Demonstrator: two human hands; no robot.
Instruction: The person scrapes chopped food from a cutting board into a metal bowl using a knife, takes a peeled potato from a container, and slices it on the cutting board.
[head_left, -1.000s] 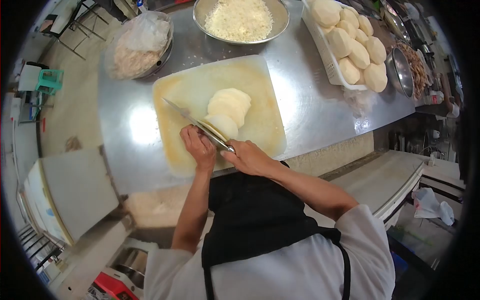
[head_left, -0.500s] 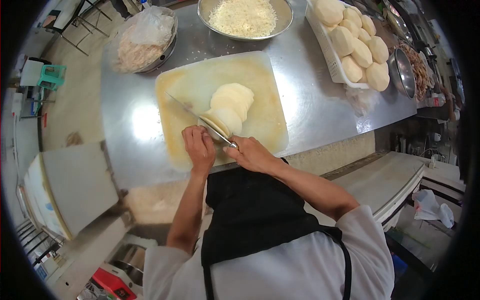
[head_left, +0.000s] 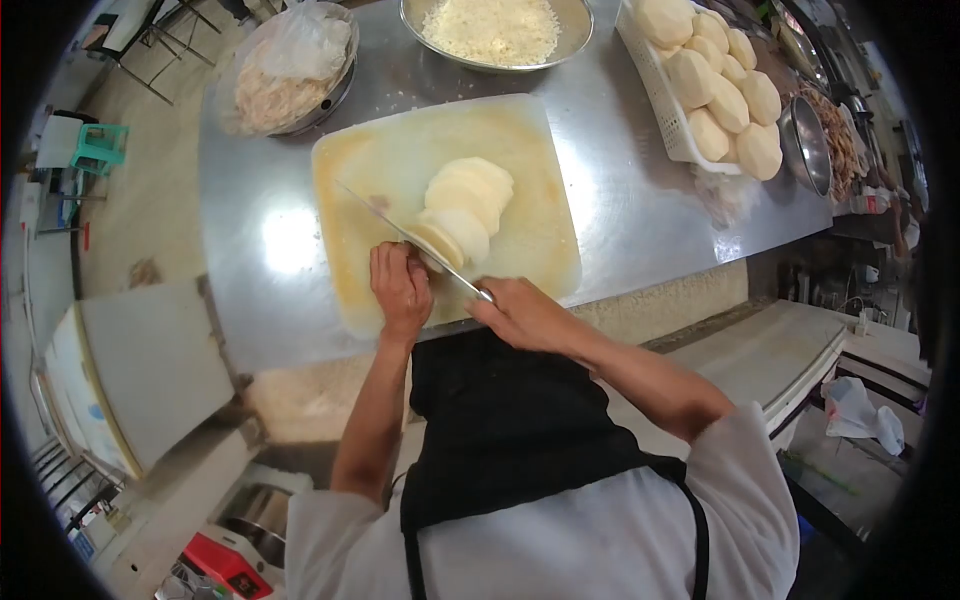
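Observation:
My right hand [head_left: 515,310] is closed round the handle of a kitchen knife [head_left: 410,238], its long thin blade pointing away to the upper left. Curled fingers of my left hand [head_left: 402,290] press beside the blade, on the near end of a peeled, potato-like root vegetable [head_left: 428,262]; the piece under them is mostly hidden. Beyond the blade, a row of overlapping pale round slices [head_left: 468,197] fans out across the yellowed cutting board [head_left: 360,150]. A small darker scrap [head_left: 380,202] lies near the blade.
A white plastic basket [head_left: 655,105] heaped with peeled vegetables stands at right, beside a metal bowl [head_left: 806,145]. At the back is a bowl [head_left: 580,40] of pale shreds. A bag-covered bowl [head_left: 345,85] sits at back left on the steel table [head_left: 255,290].
My right hand has drawn the knife slightly toward me and to the right. The left hand stays by the vegetable, its fingers slightly shifted. The whole view has also shifted a little.

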